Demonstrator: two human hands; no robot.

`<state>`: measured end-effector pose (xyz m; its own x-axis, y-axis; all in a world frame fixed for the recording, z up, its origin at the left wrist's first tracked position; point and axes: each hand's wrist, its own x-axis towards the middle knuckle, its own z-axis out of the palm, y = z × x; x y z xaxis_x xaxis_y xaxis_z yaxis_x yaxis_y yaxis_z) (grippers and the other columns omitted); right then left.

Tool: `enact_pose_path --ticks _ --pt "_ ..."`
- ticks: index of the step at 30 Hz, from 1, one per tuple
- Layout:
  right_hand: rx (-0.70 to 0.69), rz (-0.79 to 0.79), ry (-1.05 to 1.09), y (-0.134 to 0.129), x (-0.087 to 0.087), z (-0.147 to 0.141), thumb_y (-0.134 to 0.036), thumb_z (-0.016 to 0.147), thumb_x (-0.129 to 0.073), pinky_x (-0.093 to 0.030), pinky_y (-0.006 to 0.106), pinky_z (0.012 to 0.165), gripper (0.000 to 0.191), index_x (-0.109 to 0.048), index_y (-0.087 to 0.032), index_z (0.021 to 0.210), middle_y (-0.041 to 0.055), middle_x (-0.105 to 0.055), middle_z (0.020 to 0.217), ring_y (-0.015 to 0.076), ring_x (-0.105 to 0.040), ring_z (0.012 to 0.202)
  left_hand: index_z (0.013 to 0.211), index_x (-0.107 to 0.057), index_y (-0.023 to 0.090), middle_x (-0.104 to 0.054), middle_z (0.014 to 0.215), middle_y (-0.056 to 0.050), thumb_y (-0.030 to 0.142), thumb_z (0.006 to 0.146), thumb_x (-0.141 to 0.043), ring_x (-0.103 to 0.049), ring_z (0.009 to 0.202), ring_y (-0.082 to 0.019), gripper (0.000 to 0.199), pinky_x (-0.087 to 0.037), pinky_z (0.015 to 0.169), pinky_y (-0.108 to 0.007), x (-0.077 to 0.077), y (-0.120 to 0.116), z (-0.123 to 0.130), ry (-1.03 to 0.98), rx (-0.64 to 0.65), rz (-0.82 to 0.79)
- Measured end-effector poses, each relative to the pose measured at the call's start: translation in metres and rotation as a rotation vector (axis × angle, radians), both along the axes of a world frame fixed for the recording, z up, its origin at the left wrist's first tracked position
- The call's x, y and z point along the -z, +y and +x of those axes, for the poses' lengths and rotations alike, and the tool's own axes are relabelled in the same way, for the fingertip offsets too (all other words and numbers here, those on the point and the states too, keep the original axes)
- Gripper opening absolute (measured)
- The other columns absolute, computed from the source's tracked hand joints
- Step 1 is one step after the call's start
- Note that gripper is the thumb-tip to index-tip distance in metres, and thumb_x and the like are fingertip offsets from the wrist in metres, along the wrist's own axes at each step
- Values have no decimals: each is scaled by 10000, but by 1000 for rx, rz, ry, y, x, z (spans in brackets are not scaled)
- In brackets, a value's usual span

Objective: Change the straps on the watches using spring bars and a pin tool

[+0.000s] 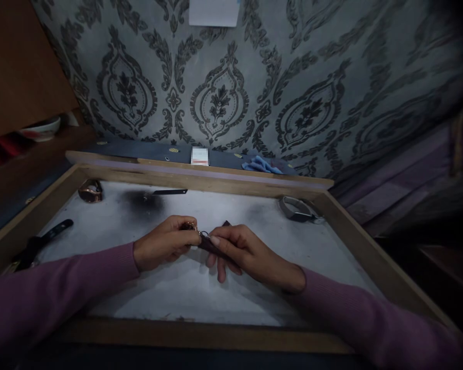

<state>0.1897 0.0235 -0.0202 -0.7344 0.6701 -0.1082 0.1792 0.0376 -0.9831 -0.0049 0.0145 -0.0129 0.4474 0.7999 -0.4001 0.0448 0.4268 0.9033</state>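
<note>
Over the middle of the white-floored wooden tray [200,329], both hands are on one wristwatch. My left hand [165,244] is closed round its gold-coloured case [189,226], which is largely covered by the fingers. My right hand [243,252] pinches the dark brown strap [212,245] between thumb and forefinger, its other fingers hanging lower. A small dark loop [204,233] shows between the hands. What the fingertips do at the join is too small to make out.
Inside the tray lie a gold-coloured watch [90,190], a dark-strapped watch [42,239], a thin black strip [170,191] and a grey metal-band watch [299,208]. Raised wooden edges surround them. Behind are a small white box [199,156] and a blue cloth [261,164].
</note>
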Motion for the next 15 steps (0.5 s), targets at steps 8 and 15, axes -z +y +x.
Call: enact_pose_path --ticks 8,15 --pt "70 183 -73 -6 -1 -4 -441 960 -409 -364 179 422 391 -575 -132 787 28 -652 660 75 -587 442 595 -390 208 -293 415 108 220 654 -550 -192 362 -38 171 -122 338 -175 -2 -1 1 43 -35 73" --pt "122 281 -159 -9 0 -6 -372 979 -375 -454 226 531 373 -580 -142 769 -20 -574 531 84 -552 420 590 -390 207 -314 411 107 224 653 -544 -210 348 -33 167 -120 330 -176 -4 -2 3 84 -42 111"
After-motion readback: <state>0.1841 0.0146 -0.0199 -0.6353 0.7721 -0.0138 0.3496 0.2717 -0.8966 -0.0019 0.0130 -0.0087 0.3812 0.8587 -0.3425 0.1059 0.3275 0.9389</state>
